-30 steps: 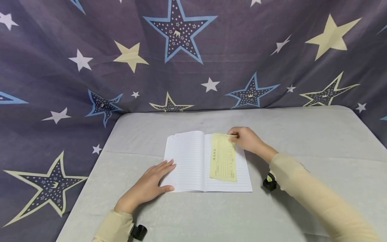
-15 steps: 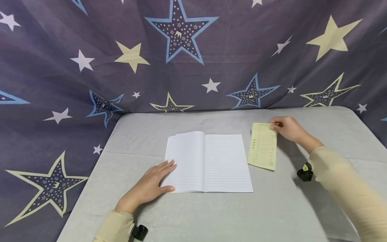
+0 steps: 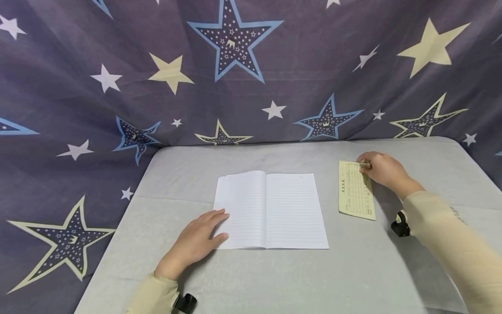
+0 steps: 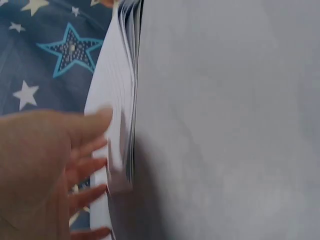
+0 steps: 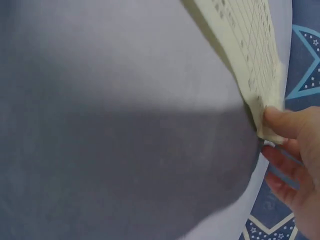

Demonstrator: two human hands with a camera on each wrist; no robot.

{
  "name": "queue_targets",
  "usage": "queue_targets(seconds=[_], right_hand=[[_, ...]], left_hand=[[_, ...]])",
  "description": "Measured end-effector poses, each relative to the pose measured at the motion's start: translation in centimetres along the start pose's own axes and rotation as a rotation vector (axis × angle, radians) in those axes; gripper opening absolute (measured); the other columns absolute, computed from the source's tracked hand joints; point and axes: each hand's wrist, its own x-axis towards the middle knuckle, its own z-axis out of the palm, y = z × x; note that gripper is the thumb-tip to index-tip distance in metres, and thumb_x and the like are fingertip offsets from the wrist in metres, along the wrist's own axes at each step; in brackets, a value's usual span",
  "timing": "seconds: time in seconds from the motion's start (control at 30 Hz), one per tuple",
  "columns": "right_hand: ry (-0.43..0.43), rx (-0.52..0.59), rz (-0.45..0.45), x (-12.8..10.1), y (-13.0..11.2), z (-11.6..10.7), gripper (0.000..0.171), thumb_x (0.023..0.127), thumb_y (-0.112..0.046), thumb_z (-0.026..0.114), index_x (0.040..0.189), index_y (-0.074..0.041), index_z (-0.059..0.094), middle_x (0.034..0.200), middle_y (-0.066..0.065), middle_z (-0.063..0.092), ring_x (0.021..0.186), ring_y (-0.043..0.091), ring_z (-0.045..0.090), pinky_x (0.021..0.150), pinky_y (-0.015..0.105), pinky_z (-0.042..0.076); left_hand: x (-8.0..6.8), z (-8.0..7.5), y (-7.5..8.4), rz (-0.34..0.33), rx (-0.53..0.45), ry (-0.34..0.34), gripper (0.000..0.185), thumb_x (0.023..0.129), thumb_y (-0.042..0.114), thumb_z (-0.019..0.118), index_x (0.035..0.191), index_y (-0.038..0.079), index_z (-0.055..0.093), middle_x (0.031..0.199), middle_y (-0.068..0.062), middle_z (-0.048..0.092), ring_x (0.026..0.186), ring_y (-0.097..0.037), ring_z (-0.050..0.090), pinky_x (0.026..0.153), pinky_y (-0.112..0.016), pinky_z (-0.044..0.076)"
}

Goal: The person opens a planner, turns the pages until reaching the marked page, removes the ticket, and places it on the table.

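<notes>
A lined notebook (image 3: 296, 213) lies spread wide on the table, its white pages blank. My left hand (image 3: 200, 235) rests at the lower left of the left page with fingers extended; in the left wrist view the thumb and fingers of the left hand (image 4: 60, 160) are beside the page edges (image 4: 117, 100). To the right of the notebook is a yellow printed form slip (image 3: 356, 192). My right hand (image 3: 382, 170) pinches its top right corner between thumb and fingers. The right wrist view shows the thumb on top of the yellow slip (image 5: 247, 55).
A grey cloth covers the table (image 3: 282, 279). Behind it and along the left side hangs a dark star-patterned curtain (image 3: 251, 100). Black wrist devices (image 3: 401, 224) sit by both sleeves.
My right hand has carried the yellow slip off the right page to the table at the right. The left hand stays at the notebook, its thumb shifted slightly up.
</notes>
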Motion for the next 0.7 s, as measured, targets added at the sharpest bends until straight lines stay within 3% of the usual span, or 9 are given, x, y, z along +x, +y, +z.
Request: queue_targets(seconds=[0.13, 0.27, 0.4, 0.57, 0.7], right_hand=[[0.087, -0.06, -0.056, -0.2, -1.0, 0.1, 0.046, 0.085, -0.004, 0.074, 0.126, 0.006, 0.057, 0.119, 0.03, 0.058, 0.105, 0.047, 0.057, 0.086, 0.063, 0.046], [0.127, -0.03, -0.142, -1.1, -3.1, 0.3, 0.049, 0.08, -0.001, 0.076, 0.125, 0.006, 0.059, 0.124, 0.031, 0.058, 0.111, 0.05, 0.054, 0.093, 0.065, 0.044], [0.142, 0.008, -0.256, -2.6, -6.1, 1.2, 0.045, 0.078, 0.0, 0.078, 0.12, 0.004, 0.064, 0.119, 0.028, 0.062, 0.109, 0.047, 0.058, 0.092, 0.062, 0.047], [0.189, 0.022, -0.459, -5.1, -9.9, 3.4, 0.043, 0.074, -0.005, 0.084, 0.113, 0.003, 0.068, 0.112, 0.021, 0.067, 0.104, 0.039, 0.064, 0.091, 0.055, 0.052], [0.136, 0.015, -0.547, -7.4, -12.6, 4.9, 0.048, 0.075, -0.016, 0.086, 0.117, 0.001, 0.067, 0.118, 0.019, 0.066, 0.109, 0.037, 0.063, 0.096, 0.052, 0.05]], left_hand=[[0.1, 0.1, 1.0, -0.121, 0.042, 0.061, 0.052, 0.091, 0.029, 0.072, 0.136, 0.007, 0.058, 0.138, -0.012, 0.054, 0.127, -0.036, 0.051, 0.097, -0.055, 0.046], [0.0, 0.4, 1.6, -0.234, 0.02, 0.104, 0.062, 0.088, 0.031, 0.076, 0.137, 0.0, 0.055, 0.138, -0.022, 0.049, 0.126, -0.042, 0.046, 0.096, -0.056, 0.045], [0.0, 0.6, 1.8, -0.321, -0.055, 0.131, 0.071, 0.085, 0.031, 0.079, 0.139, -0.007, 0.05, 0.138, -0.031, 0.043, 0.127, -0.048, 0.04, 0.098, -0.059, 0.042], [0.3, 0.6, 2.2, -0.411, -0.178, 0.135, 0.076, 0.084, 0.024, 0.079, 0.143, -0.008, 0.043, 0.14, -0.033, 0.037, 0.128, -0.051, 0.036, 0.097, -0.062, 0.043], [0.5, 0.6, 2.6, -0.433, -0.267, 0.14, 0.076, 0.083, 0.016, 0.078, 0.144, -0.01, 0.04, 0.141, -0.036, 0.034, 0.129, -0.053, 0.037, 0.1, -0.061, 0.041]])
